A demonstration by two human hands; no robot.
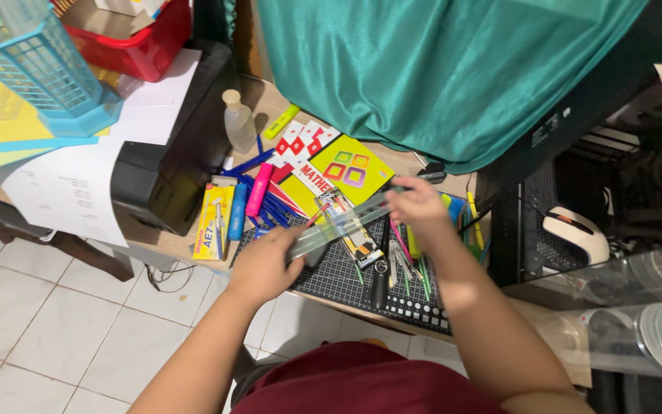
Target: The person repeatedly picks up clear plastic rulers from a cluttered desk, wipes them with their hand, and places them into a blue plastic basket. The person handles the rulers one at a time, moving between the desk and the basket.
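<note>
Wooden desk (164,244) over white tiled floor (32,322), black cutting mat (340,282), yellow box (214,222) at nine o'clock, yellow booklet (342,170) at twelve, left hand (263,264) and right hand (417,205) fingers pinching clear ruler (339,225) ends

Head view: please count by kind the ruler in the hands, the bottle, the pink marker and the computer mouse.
Clear ruler, held by left hand and right hand: 1
Clear bottle: 1
Pink marker: 1
Computer mouse: 1
Total: 4
</note>
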